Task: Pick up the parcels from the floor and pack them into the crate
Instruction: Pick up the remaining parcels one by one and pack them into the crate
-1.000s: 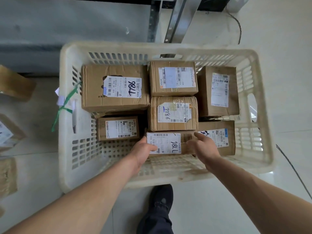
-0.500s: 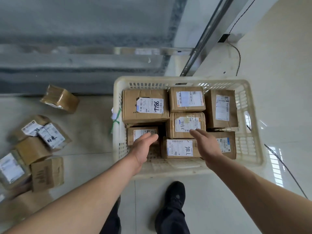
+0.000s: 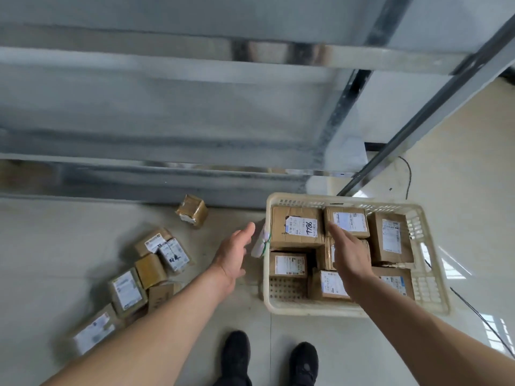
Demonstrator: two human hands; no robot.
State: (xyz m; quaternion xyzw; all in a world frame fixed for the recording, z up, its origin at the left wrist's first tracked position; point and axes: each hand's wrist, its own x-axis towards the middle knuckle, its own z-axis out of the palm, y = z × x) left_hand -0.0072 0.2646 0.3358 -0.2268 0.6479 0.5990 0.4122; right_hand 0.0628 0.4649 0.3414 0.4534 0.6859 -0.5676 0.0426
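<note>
A cream plastic crate (image 3: 434,263) stands on the floor at the right, holding several brown cardboard parcels with white labels; the biggest, marked 7786 (image 3: 296,227), lies at its back left. My right hand (image 3: 349,253) hovers open above the crate's middle parcels, holding nothing. My left hand (image 3: 235,253) is open in the air just left of the crate's rim, palm turned right. On the floor at the left lies a loose heap of several parcels (image 3: 150,270), and a single small parcel (image 3: 192,210) sits apart near the shelf base.
A metal shelving rack (image 3: 167,135) fills the back, its angled post (image 3: 418,118) beside the crate. Black cables (image 3: 479,316) run over the floor at the right. My two black shoes (image 3: 237,355) stand on pale tiles below the crate.
Both hands have let go of the front parcel and lifted out of the crate. The left hand has swung left past the rim. The view has pulled back and turned left, showing the floor parcels.
</note>
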